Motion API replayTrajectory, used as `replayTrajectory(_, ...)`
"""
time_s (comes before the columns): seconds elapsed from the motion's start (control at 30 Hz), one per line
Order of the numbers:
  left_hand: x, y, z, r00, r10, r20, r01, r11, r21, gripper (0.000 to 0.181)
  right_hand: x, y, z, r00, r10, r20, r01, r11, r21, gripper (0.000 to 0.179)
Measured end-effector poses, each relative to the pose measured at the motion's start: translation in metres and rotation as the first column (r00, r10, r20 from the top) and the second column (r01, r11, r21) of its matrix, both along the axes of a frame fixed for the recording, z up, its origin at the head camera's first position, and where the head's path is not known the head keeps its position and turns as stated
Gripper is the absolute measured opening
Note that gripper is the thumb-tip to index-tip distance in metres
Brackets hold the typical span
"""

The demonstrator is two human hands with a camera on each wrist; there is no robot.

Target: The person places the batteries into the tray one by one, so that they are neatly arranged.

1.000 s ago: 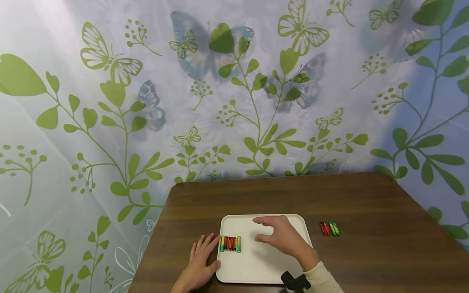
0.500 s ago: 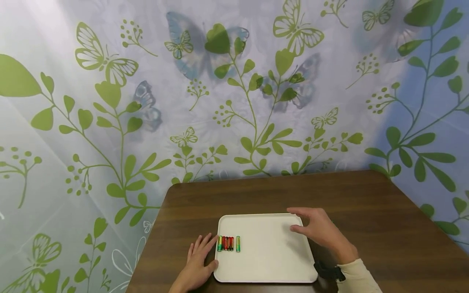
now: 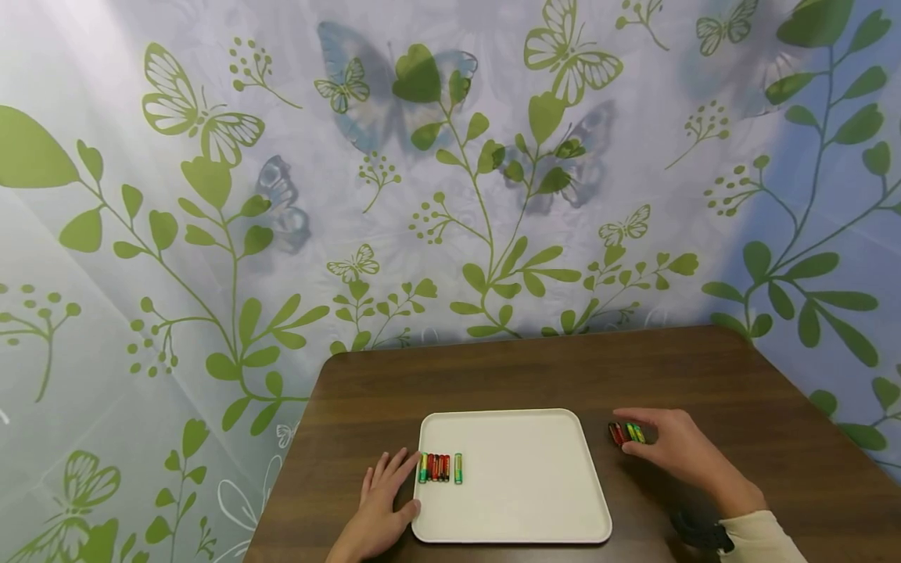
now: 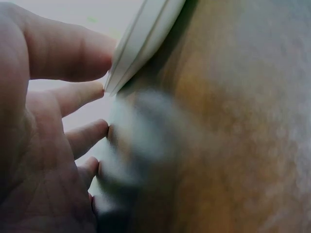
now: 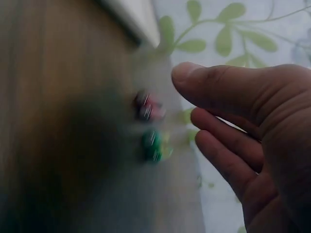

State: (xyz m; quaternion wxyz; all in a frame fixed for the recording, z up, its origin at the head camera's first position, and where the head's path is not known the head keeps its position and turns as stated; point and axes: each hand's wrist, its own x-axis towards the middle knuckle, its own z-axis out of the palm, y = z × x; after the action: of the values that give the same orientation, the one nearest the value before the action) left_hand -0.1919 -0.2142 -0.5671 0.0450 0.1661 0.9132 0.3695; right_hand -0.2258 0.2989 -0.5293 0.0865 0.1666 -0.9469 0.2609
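Where the right hand (image 3: 672, 444) hung: by the table (image 3: 535, 375), thumb and forefinger spread wide.
Red pair of batteries (image 3: 617, 433): lay between that thumb and forefinger in the head view, apart from both in the right wrist view.
Green pair of batteries (image 3: 636, 432): lay just beside, nearer the palm.
Left hand (image 3: 380, 504): touched the tray (image 3: 524, 485), its fingers spread.
Battery row (image 3: 439, 467): lay inside it.

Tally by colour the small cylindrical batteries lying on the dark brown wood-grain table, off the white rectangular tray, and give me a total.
Red-and-black cylindrical batteries: 2
Green-and-yellow cylindrical batteries: 2
Total: 4
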Motion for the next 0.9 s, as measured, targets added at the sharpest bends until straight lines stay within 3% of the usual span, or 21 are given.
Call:
replayTrajectory(0.3, -0.001, -0.003, 0.000, 1.000, 0.008, -0.003, -0.008, 1.000, 0.001, 0.067, -0.005, 0.024, -0.011, 0.997, -0.001, -0.079, 0.007, 0.996, 0.085, 0.054)
replayTrajectory(0.57, -0.003, -0.002, 0.002, 1.000, 0.003, 0.024, -0.003, 1.000, -0.005, 0.069, -0.014, 0.033, -0.019, 1.000, -0.001, -0.026, 0.004, 0.995, 0.100, 0.053)
replayTrajectory(0.9, -0.003, -0.002, 0.000, 0.999, 0.010, 0.033, -0.011, 1.000, 0.004, 0.068, -0.014, 0.034, -0.027, 0.999, -0.017, -0.036, 0.021, 0.994, 0.106, 0.051)
